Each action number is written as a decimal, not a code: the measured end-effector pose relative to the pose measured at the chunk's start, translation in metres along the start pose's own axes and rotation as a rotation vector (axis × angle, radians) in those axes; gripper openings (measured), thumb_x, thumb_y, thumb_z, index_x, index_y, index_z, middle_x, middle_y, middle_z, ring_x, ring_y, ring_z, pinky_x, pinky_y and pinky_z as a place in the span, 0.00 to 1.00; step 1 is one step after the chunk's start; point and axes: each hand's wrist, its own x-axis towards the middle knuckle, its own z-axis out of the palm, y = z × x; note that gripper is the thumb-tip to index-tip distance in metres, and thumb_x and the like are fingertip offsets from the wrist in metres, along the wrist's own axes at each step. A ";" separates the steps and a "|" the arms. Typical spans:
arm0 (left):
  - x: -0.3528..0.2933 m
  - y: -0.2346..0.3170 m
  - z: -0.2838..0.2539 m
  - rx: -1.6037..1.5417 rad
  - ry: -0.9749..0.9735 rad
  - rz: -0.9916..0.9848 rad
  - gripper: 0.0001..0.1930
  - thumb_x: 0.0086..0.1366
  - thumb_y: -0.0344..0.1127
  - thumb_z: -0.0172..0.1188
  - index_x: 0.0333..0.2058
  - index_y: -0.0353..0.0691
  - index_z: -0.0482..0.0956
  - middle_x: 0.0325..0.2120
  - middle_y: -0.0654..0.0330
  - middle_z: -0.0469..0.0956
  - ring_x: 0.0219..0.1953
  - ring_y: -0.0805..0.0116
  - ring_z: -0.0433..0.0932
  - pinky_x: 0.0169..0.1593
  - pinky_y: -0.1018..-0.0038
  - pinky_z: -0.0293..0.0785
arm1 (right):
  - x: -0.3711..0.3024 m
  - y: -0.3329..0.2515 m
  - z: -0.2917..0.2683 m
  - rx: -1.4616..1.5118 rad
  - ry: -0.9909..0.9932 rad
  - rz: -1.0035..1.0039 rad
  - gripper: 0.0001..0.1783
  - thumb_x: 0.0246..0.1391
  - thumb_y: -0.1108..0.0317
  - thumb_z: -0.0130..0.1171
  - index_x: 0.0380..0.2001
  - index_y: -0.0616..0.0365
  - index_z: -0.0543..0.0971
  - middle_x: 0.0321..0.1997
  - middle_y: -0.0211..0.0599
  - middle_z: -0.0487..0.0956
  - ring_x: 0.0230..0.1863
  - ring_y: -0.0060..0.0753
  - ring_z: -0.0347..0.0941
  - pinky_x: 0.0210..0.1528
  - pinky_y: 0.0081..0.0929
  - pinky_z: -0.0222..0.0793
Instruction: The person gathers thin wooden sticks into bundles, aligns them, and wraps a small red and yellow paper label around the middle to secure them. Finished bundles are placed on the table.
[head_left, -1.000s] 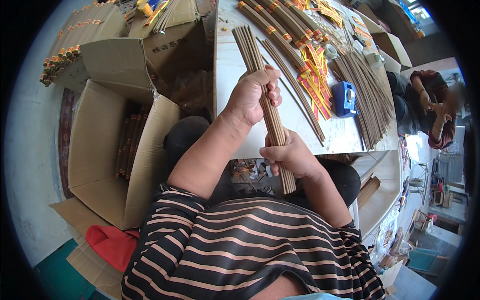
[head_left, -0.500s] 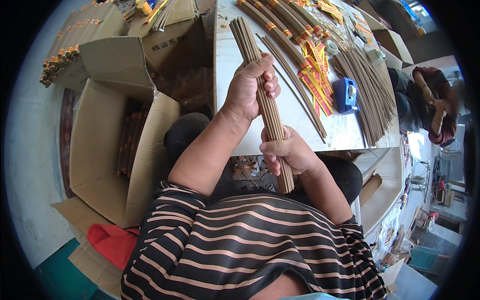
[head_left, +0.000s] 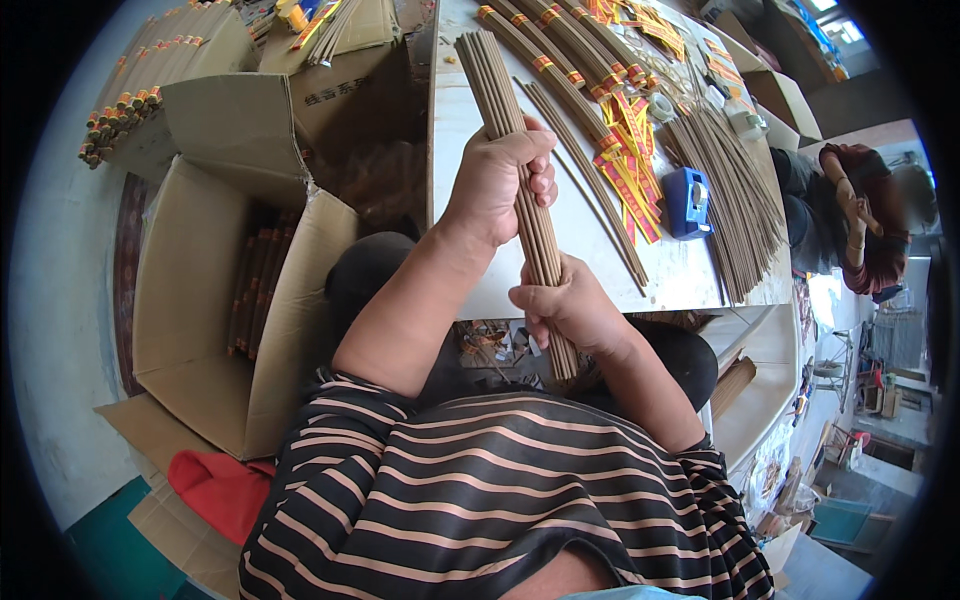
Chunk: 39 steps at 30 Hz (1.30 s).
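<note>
A bundle of thin brown incense sticks (head_left: 493, 88) slants across the near edge of the white table, held in both fists. My left hand (head_left: 503, 180) is closed round its upper middle, thumb laid across the sticks. Lower down, my right hand (head_left: 575, 305) wraps the bundle near its bottom end, which sticks out below the fingers. Right of the bundle, a few loose incense sticks (head_left: 590, 190) lie on the table. Beyond them are red and yellow paper labels (head_left: 630, 185), a blue tape dispenser (head_left: 687, 203) and a wide spread of loose sticks (head_left: 735, 200).
Finished bundles with labels (head_left: 565, 75) lie at the table's far side. On the left stands an open cardboard box (head_left: 190, 300) with banded bundles inside; more bundles (head_left: 150, 70) are stacked behind it. A red cloth (head_left: 220, 490) lies near the box. Another person (head_left: 860, 215) sits at the right.
Both hands keep hold of the bundle. The right hand has moved slightly up and left along with the bundle's lower end, and the view has shifted a little.
</note>
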 end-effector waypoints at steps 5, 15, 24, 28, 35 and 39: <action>0.003 -0.007 -0.003 0.223 0.210 0.124 0.06 0.54 0.24 0.56 0.27 0.41 0.67 0.13 0.62 0.66 0.12 0.73 0.66 0.17 0.73 0.65 | 0.004 0.000 0.008 -0.384 0.257 -0.050 0.12 0.45 0.72 0.58 0.31 0.62 0.66 0.17 0.31 0.69 0.12 0.23 0.66 0.13 0.21 0.61; -0.002 -0.005 0.000 0.102 0.060 0.046 0.08 0.55 0.28 0.57 0.32 0.42 0.68 0.15 0.66 0.67 0.15 0.76 0.67 0.19 0.77 0.65 | 0.002 -0.001 0.002 -0.340 0.200 -0.077 0.12 0.49 0.71 0.59 0.29 0.59 0.65 0.18 0.29 0.68 0.14 0.18 0.64 0.16 0.18 0.62; -0.032 0.012 0.092 0.959 -0.419 0.845 0.13 0.50 0.26 0.63 0.34 0.36 0.70 0.24 0.61 0.74 0.26 0.75 0.74 0.32 0.78 0.72 | 0.012 -0.031 -0.009 -0.372 0.205 -0.996 0.21 0.48 0.73 0.60 0.46 0.61 0.68 0.43 0.35 0.70 0.45 0.27 0.66 0.47 0.27 0.66; -0.013 -0.015 0.061 1.031 -0.355 0.550 0.20 0.50 0.31 0.64 0.41 0.39 0.68 0.28 0.56 0.76 0.29 0.68 0.78 0.35 0.72 0.74 | 0.050 -0.012 -0.027 -0.431 0.312 -1.046 0.29 0.45 0.75 0.61 0.50 0.57 0.61 0.47 0.37 0.66 0.48 0.31 0.64 0.48 0.27 0.65; -0.021 -0.020 0.055 1.006 -0.294 0.549 0.08 0.52 0.25 0.61 0.32 0.36 0.73 0.25 0.69 0.72 0.30 0.82 0.69 0.35 0.80 0.70 | 0.056 0.001 -0.033 -0.355 0.231 -0.907 0.19 0.48 0.73 0.59 0.44 0.61 0.68 0.41 0.38 0.71 0.41 0.28 0.67 0.42 0.27 0.67; -0.002 -0.022 0.046 0.932 -0.125 0.565 0.07 0.52 0.23 0.60 0.30 0.37 0.72 0.22 0.70 0.69 0.25 0.84 0.68 0.29 0.82 0.68 | 0.059 0.002 -0.037 -0.366 0.199 -0.726 0.15 0.49 0.71 0.58 0.40 0.63 0.71 0.32 0.33 0.75 0.33 0.23 0.70 0.36 0.24 0.68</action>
